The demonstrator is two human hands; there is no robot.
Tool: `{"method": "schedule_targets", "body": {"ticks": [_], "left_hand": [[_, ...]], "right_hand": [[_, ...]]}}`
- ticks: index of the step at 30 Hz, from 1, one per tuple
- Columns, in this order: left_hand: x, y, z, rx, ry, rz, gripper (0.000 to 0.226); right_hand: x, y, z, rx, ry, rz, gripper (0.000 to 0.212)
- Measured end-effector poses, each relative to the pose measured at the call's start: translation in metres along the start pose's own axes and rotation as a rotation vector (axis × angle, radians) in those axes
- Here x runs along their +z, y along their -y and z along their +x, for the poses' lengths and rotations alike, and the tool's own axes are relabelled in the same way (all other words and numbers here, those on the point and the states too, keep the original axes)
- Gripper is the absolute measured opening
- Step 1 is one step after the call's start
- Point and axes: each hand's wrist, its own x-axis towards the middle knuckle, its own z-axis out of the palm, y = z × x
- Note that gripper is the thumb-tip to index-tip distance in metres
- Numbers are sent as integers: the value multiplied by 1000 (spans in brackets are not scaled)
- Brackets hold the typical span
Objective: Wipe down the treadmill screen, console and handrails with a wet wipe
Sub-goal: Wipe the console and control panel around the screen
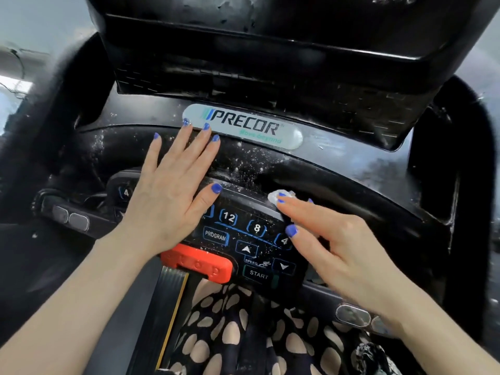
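Treadmill console (338, 169): black, fills the view from 9 to 3 o'clock; white specks and smears scattered over its curved upper face.
Screen housing (270, 50): dark block at 12 o'clock, above the console; streaked, detail blurred.
Patterned garment (243, 334): dark with pale spots, at 6 o'clock below the keypad.
Left hand (173, 190): at 9 o'clock of centre, palm down, fingers straight and slightly spread, lying flat across the console and the keypad's left part; fingertips reach the badge.
Right hand (332, 244): at 4 o'clock, fingers extended and close together, pressing the wipe down onto the console; no curl visible.
Keypad (254, 239): centre, between the hands; shows 12, 8, 4, PROGRAM, START, arrows.
Brand badge (243, 125): pale oval at 12 o'clock of the keypad.
Stop clip (197, 263): red, at 7 o'clock of the keypad.
Wet wipe (276, 196): small white wad under the right fingertips, at the keypad's upper right edge.
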Motion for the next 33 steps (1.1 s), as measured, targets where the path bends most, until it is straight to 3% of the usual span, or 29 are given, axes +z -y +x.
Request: {"method": "schedule_targets", "body": {"ticks": [7, 11, 14, 16, 18, 22, 26, 33], "left_hand": [[-1, 4, -2, 43, 2, -24, 69], [-4, 10, -4, 93, -3, -117, 69], [-8, 20, -1, 127, -31, -172, 68], [-11, 31, 4, 137, -50, -170, 70], [-14, 45, 11, 141, -47, -163, 74], [-14, 76, 24, 138, 0, -154, 78], [-6, 97, 26, 134, 48, -226, 81], [0, 101, 24, 137, 58, -305, 80]], "right_hand": [[-7, 9, 37, 12, 135, -177, 30], [-26, 5, 28, 26, 135, -159, 43], [-35, 8, 35, 3, -119, -131, 42], [-40, 6, 47, -139, -373, -289, 33], [-41, -3, 57, -208, -463, -435, 31], [-35, -26, 58, -114, -305, -538, 36], [-30, -23, 53, 23, -119, -537, 61], [-24, 5, 126, 15, 25, -749, 70]]}}
